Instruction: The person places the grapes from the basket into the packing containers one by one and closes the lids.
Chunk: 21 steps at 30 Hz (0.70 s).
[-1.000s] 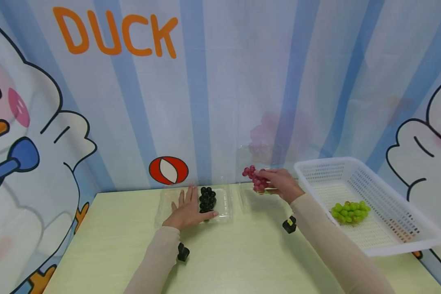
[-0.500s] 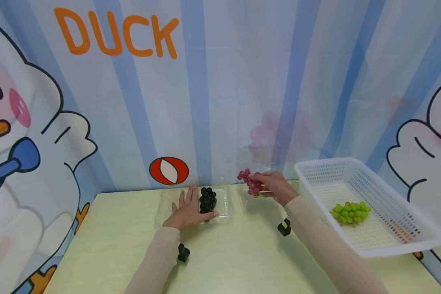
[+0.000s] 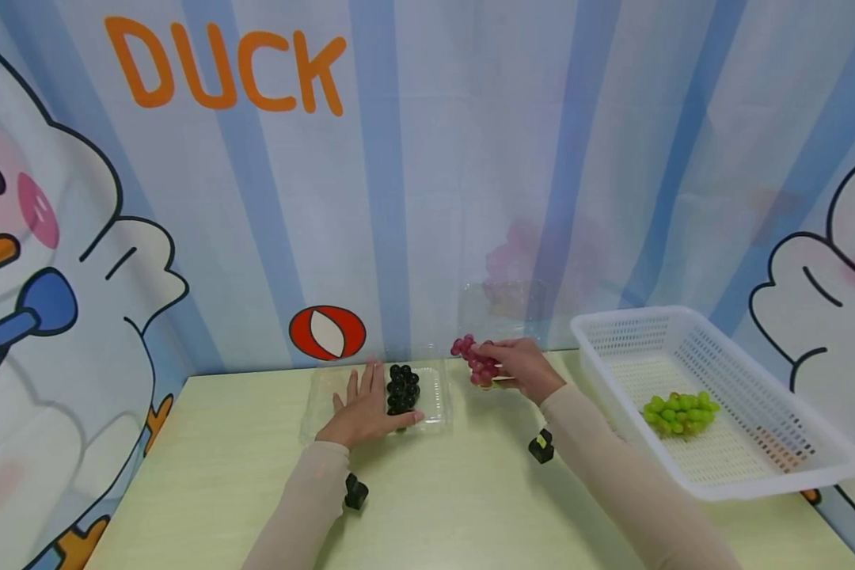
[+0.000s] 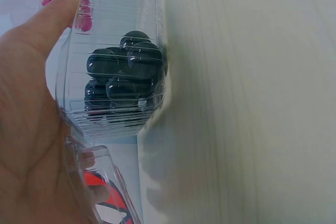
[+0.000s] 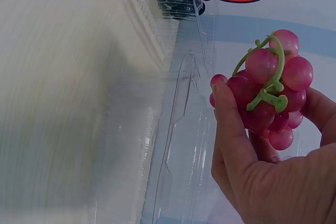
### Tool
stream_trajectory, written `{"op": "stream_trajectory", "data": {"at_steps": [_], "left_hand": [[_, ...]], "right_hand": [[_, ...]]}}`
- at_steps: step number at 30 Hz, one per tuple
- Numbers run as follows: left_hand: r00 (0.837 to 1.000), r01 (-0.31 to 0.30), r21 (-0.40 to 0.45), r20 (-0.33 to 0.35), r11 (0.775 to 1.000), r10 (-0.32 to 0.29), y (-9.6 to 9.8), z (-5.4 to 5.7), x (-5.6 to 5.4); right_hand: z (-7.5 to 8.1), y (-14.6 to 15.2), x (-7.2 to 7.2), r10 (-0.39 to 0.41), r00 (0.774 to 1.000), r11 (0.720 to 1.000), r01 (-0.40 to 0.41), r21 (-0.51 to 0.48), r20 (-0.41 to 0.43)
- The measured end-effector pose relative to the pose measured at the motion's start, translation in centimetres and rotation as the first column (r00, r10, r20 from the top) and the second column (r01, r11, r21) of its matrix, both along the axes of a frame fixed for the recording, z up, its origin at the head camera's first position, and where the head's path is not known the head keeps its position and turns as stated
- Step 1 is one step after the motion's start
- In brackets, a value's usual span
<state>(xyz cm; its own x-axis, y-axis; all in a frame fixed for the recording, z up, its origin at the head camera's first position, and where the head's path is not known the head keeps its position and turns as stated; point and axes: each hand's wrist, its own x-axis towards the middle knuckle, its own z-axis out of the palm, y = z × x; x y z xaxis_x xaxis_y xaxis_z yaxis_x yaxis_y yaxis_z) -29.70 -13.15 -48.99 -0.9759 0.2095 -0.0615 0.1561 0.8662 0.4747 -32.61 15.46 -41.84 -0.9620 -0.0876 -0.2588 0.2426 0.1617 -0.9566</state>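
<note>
A bunch of pink grapes (image 3: 483, 370) with a green stem is held in the fingers and thumb of my right hand (image 3: 532, 370), above the table. In the right wrist view the pink grapes (image 5: 262, 72) sit between thumb and fingertips. Left of them, a bunch of black grapes (image 3: 402, 388) lies in a clear plastic box (image 3: 436, 400). My left hand (image 3: 363, 412) rests on that box with fingers spread, the thumb reaching past the front of the black grapes. Its palm hides part of the box. From the left wrist, the black grapes (image 4: 126, 72) show through the box's wall.
A second clear plastic box (image 5: 176, 135) stands beneath the right hand, its raised lid (image 3: 502, 305) against the striped curtain (image 3: 427, 198). To the right, a white perforated basket (image 3: 762, 479) contains a bunch of green grapes (image 3: 680, 413).
My right hand has moved left and slightly down toward the front with the pink grapes, closer to the box of black grapes. The left hand has stayed in place.
</note>
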Motion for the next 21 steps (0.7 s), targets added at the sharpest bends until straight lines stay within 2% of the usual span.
{"op": "stream_trajectory", "data": {"at_steps": [21], "left_hand": [[1.0,-0.002,-0.011,0.016,1.0,0.003,-0.1,0.3,0.2]], "right_hand": [[-0.4,-1.5,0.0,0.006,1.0,1.0,-0.006,0.017,0.017]]}}
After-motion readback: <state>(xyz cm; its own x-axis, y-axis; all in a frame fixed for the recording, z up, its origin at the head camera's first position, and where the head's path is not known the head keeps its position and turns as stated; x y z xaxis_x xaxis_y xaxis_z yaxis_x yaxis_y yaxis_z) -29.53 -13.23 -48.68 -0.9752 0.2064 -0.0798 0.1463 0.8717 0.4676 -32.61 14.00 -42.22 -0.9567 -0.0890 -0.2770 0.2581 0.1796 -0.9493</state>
